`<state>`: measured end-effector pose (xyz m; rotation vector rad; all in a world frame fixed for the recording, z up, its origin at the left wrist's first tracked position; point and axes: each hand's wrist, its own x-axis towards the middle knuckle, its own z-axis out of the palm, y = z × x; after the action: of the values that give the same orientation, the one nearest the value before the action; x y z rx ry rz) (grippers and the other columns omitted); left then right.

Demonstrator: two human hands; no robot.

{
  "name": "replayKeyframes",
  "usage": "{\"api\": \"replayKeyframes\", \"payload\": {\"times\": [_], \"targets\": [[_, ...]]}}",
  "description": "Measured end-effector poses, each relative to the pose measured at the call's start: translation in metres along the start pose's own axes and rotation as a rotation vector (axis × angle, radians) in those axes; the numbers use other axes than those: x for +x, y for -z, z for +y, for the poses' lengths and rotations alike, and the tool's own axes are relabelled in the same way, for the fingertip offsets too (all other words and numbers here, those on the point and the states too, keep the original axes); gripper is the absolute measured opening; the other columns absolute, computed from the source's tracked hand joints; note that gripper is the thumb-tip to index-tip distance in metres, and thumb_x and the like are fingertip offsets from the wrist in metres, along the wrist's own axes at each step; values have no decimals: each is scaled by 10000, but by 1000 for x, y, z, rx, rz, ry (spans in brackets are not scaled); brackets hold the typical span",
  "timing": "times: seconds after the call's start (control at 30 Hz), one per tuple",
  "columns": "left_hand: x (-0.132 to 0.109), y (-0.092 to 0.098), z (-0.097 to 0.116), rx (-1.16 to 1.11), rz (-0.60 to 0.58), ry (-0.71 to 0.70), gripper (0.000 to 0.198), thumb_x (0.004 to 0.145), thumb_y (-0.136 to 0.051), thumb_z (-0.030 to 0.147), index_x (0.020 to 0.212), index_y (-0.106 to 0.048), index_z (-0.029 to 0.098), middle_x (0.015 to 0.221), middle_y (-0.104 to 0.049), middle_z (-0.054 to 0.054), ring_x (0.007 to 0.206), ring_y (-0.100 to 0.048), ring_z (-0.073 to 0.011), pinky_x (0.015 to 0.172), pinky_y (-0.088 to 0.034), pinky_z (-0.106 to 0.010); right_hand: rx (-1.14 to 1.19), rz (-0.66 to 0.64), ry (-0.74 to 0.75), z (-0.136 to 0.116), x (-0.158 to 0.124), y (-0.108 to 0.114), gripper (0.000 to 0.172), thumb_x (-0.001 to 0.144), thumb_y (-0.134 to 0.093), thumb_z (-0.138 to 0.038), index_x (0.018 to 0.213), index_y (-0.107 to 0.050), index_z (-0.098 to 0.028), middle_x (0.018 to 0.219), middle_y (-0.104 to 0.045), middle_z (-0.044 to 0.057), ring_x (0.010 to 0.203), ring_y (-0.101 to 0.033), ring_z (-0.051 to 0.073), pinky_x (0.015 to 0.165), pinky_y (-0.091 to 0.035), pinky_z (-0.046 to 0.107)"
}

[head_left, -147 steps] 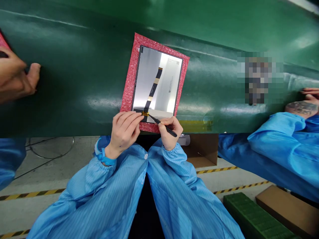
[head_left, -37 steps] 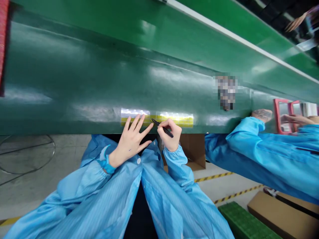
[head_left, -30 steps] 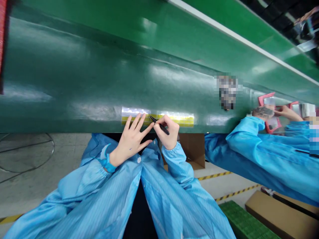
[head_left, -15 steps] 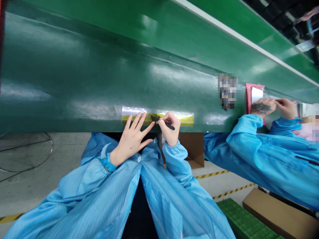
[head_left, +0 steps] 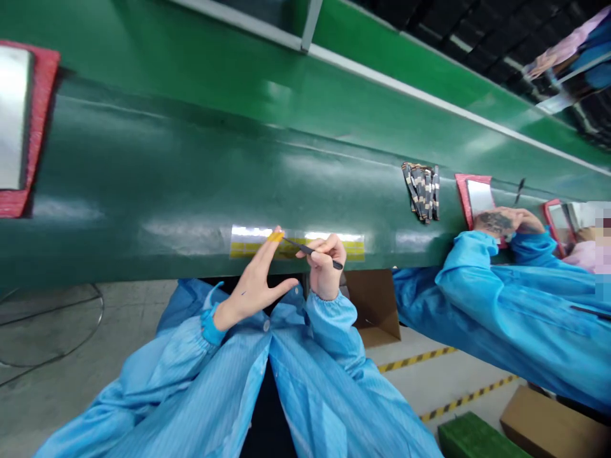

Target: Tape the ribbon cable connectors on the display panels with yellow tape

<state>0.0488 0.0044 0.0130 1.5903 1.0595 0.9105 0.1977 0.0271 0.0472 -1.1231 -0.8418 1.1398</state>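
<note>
My left hand (head_left: 254,283) has its fingers stretched out and its thumb apart, over the left part of a clear sheet with yellow strips (head_left: 354,249). A small yellow piece of tape (head_left: 275,236) lies across the fingertips of this hand. My right hand (head_left: 326,270) is closed around dark tweezers (head_left: 308,250), whose thin tip points left and reaches the yellow piece. The sheet lies flat near the front edge of the green bench (head_left: 191,172), partly hidden by both hands.
A bundle of dark flat strips (head_left: 422,192) lies to the right. Beyond it a co-worker's hands (head_left: 501,222) are at a silver panel on a red pad (head_left: 478,197). At far left lies another silver panel (head_left: 12,121). A cardboard box (head_left: 375,305) stands below the bench.
My left hand has lifted from flat on the sheet and turned, and the yellow piece now shows on its fingertips. The tweezers' tip has moved up to it. The view has shifted.
</note>
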Motion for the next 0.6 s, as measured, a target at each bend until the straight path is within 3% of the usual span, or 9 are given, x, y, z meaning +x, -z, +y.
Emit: {"api": "replayKeyframes", "payload": {"times": [0.1,0.17,0.23,0.33,0.47,0.6], "targets": [[24,-16,-3,-682,-66,150,877,781,-675,714,1435,-471,166,1508,-507,-172,1396,-473,-366,1140,-421,-480,223,-96,-57,7,9,-31,271,662,-599,-299,690,-333,-257,553,-528,-66,477,-462,122,535,-427,251],[37,-27,-7,-916,-76,244,801,815,-559,777,1322,-551,157,1317,-640,-141,1231,-607,-346,992,-530,-445,350,-124,-112,16,16,-48,265,687,-560,-318,702,-303,-256,566,-467,-69,503,-437,121,551,-426,247],[46,-35,-10,-1045,-54,335,706,841,-549,736,1248,-576,160,1084,-696,-103,987,-691,-277,801,-579,-382,414,-81,-165,26,20,-57,248,711,-539,-325,724,-302,-254,611,-426,-66,533,-428,116,560,-415,237],[49,-40,-12,-1201,-18,424,582,751,-749,569,1142,-587,170,834,-640,-28,680,-629,-166,589,-517,-282,338,-60,-189,36,19,-57,218,735,-539,-348,754,-342,-256,639,-424,-55,558,-419,123,556,-401,243],[47,-40,-11,-1344,-73,481,551,682,-826,435,1096,-572,174,766,-574,2,622,-574,-155,579,-483,-292,241,-54,-176,39,11,-51,231,750,-559,-342,732,-344,-262,579,-426,-57,555,-423,137,549,-408,262],[46,-43,-15,-1433,-72,485,484,701,-807,383,1069,-562,186,727,-536,18,588,-537,-142,560,-436,-274,237,-28,-170,40,9,-50,223,749,-585,-306,720,-368,-267,540,-425,-62,548,-444,152,540,-412,283]]}}
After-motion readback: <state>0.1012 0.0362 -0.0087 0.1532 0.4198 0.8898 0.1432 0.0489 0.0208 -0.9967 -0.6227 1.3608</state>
